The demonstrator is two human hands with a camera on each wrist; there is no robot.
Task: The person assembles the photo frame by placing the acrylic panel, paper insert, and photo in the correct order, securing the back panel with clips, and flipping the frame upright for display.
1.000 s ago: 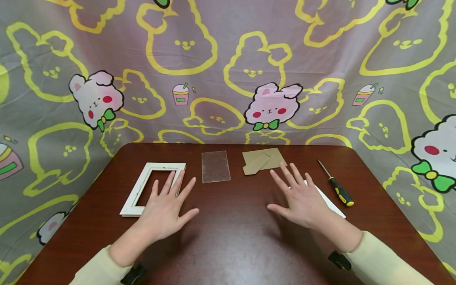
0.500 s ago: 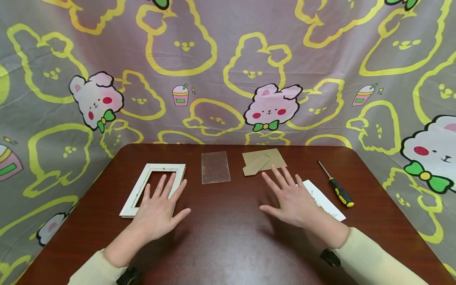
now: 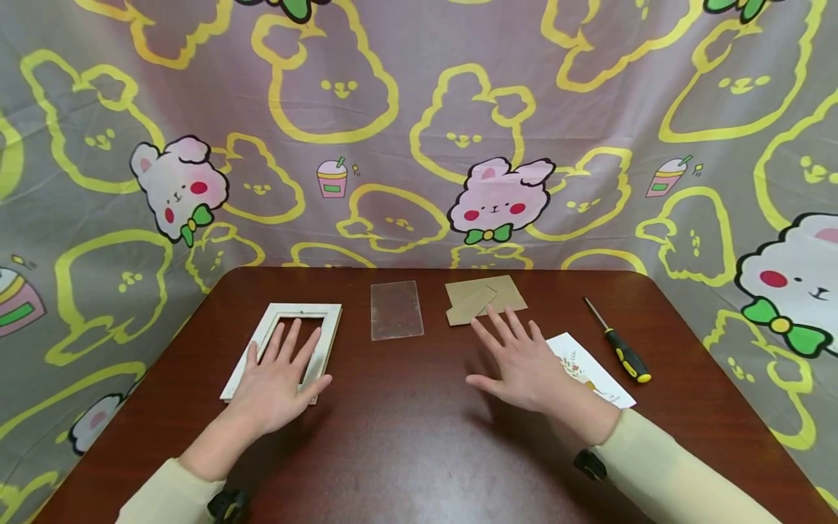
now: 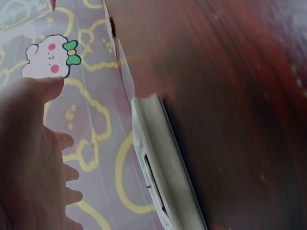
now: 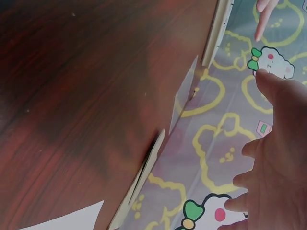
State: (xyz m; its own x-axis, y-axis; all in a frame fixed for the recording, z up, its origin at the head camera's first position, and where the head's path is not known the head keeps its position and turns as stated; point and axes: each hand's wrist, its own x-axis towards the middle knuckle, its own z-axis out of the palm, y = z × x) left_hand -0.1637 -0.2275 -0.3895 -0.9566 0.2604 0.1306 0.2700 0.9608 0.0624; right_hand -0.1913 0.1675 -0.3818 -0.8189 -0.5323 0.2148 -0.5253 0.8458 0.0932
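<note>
My left hand (image 3: pixel 273 386) hovers palm down with fingers spread over a white picture frame (image 3: pixel 308 308), hiding part of its opening and near side. In the left wrist view, that hand (image 4: pixel 29 153) is raised above the table beside the frame (image 4: pixel 168 163), holding nothing. My right hand (image 3: pixel 524 367), likewise spread and bare, hangs in the air between a brown cardboard backing (image 3: pixel 507 291) and a white printed card (image 3: pixel 607 380). Its wrist overlaps the card's left part. In the right wrist view, the hand (image 5: pixel 280 158) is apart from the backing (image 5: pixel 144 170).
A clear rectangular sheet (image 3: pixel 396 311) lies between frame and backing. To the right of the card is a black and yellow screwdriver (image 3: pixel 626 354), its shaft pointing away. A dark red-brown table (image 3: pixel 419 451) carries everything, with a patterned curtain (image 3: pixel 406 145) behind and beside it.
Both hands have drifted left, still spread. More of the printed card now shows beside the right wrist, while the left hand covers more of the frame's opening. The objects on the table have not moved.
</note>
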